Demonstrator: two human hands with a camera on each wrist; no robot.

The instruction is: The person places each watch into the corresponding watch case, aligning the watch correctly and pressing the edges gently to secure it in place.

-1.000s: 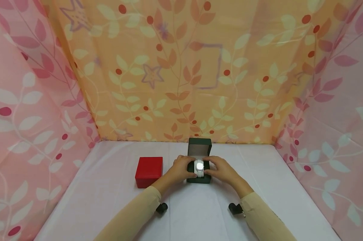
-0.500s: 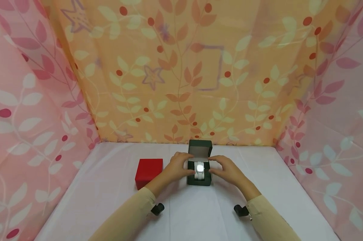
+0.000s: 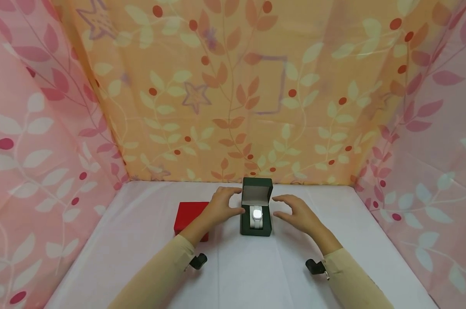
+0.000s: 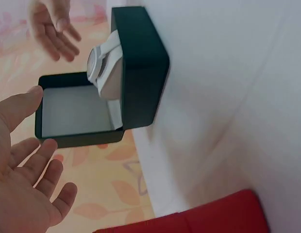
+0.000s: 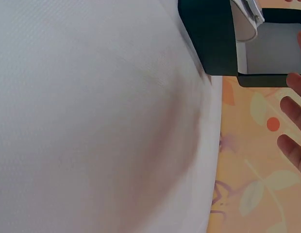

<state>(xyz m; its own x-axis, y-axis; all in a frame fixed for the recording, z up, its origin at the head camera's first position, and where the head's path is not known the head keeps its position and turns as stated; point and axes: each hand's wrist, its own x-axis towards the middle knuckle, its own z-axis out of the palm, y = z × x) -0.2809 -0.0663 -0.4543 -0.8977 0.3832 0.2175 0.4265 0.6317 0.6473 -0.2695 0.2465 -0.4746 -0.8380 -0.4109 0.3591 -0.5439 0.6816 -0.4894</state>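
A dark green watch box (image 3: pixel 245 231) stands on the white table with its lid (image 3: pixel 257 182) raised. Inside it sits a white watch (image 3: pixel 257 213) with a bright face, wrapped round a pale cushion (image 4: pixel 111 87). To the left of the box is my left hand (image 3: pixel 220 208), its fingers spread loosely and its thumb tip close to the box's side. On the right side my right hand (image 3: pixel 299 214) hovers apart from the box, fingers relaxed. Neither hand holds anything. In the right wrist view only the fingertips (image 5: pixel 292 148) of the right hand show, at the right edge.
A red box (image 3: pixel 190 214) lies on the table left of the green one, partly covered by my left forearm. Patterned cloth (image 3: pixel 225 86) hangs behind the table and along both sides. Black wrist cameras (image 3: pixel 198 261) jut out by the sleeves.
Both hands have let go of the watch and drawn apart, the left one leftward and the right one rightward. The watch stays in the open green box.
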